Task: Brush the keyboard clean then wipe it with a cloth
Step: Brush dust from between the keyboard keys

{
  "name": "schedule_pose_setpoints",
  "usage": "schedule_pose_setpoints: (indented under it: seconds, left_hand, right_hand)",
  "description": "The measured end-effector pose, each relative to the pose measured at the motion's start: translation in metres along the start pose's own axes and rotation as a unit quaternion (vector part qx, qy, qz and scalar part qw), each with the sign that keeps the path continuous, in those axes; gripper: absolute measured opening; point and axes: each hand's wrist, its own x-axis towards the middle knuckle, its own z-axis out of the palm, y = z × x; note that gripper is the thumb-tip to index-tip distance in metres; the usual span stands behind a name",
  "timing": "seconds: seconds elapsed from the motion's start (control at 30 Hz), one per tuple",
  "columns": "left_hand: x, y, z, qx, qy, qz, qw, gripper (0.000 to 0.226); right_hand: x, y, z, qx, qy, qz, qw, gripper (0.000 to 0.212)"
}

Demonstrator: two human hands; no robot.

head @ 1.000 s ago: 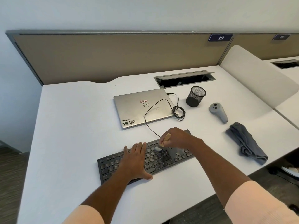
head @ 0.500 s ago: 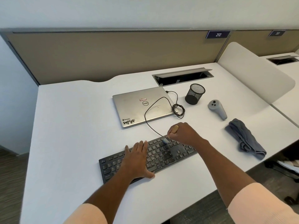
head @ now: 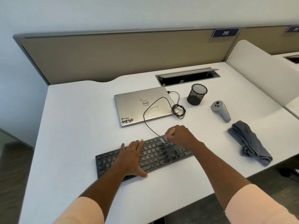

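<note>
Partly brush hidden, right hand gripping

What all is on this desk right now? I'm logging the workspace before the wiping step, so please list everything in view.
keyboard: 1, black, near desk edge, under both hands
brush: 1, wooden handle, in right hand, over the keyboard's upper rows
cloth: 1, grey, crumpled, right of keyboard
laptop: 1, silver, closed, behind keyboard
cable: 1, black, looped across laptop
mesh cup: 1, black, right of laptop
controller: 1, grey, between cup and cloth
cable hatch: 1, grey, open, at back of desk
desk: 1, white
left hand: 1, flat on keyboard
right hand: 1, gripping brush
</note>
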Motion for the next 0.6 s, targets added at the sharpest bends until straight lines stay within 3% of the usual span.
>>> schedule_pose_setpoints:
  seconds: [0.1, 0.27, 0.43, 0.6]
  left_hand:
    - [-0.001, 0.005, 0.0, 0.011, -0.005, -0.015, 1.0, 0.141]
    - [-0.002, 0.007, -0.006, 0.015, -0.028, -0.031, 0.999, 0.141]
    - [-0.016, -0.002, 0.0, 0.01, -0.025, -0.075, 0.997, 0.144]
    - [-0.028, -0.02, 0.008, 0.012, -0.007, -0.082, 0.997, 0.146]
  right_hand:
    - [0.001, 0.005, 0.0, -0.033, -0.037, -0.01, 0.999, 0.02]
    - [0.004, 0.016, -0.002, 0.03, 0.021, -0.039, 0.999, 0.027]
    - [0.003, 0.015, 0.002, -0.011, -0.009, -0.055, 0.998, 0.016]
    - [0.0, 0.006, 0.009, 0.075, 0.03, -0.087, 0.993, 0.019]
